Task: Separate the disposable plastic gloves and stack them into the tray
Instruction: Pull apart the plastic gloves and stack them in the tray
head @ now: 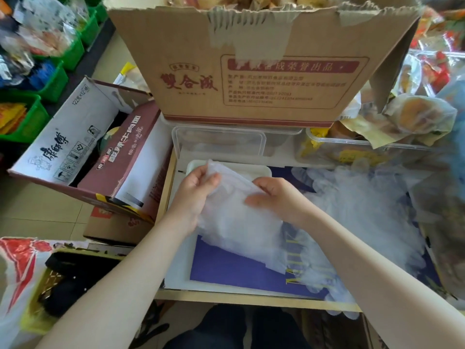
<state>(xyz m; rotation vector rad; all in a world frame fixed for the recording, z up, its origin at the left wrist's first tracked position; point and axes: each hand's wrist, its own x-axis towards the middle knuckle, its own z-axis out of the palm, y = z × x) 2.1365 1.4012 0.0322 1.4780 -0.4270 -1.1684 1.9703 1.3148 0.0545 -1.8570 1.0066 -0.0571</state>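
The left hand pinches the upper corner of a thin, see-through plastic glove, thumb on the near face and fingers curled behind it. The right hand grips the same glove along its right edge, fingers bent over the film and blurred, so how tightly they close cannot be told. The glove hangs slanted between the two hands and droops below them toward the person.

Directly beneath and just beyond the hands lies a white tray, mostly hidden by the glove; whether gloves already lie in it cannot be told. To the right of the right hand, a loose heap of gloves spreads over a purple sheet on the surface.

Past the tray, beyond both hands, stands a clear plastic container, and behind it a big brown cardboard box with red printing. To the left of the left hand, off the surface, an open noodle carton leans tilted. Farther left are green bins of packaged goods.
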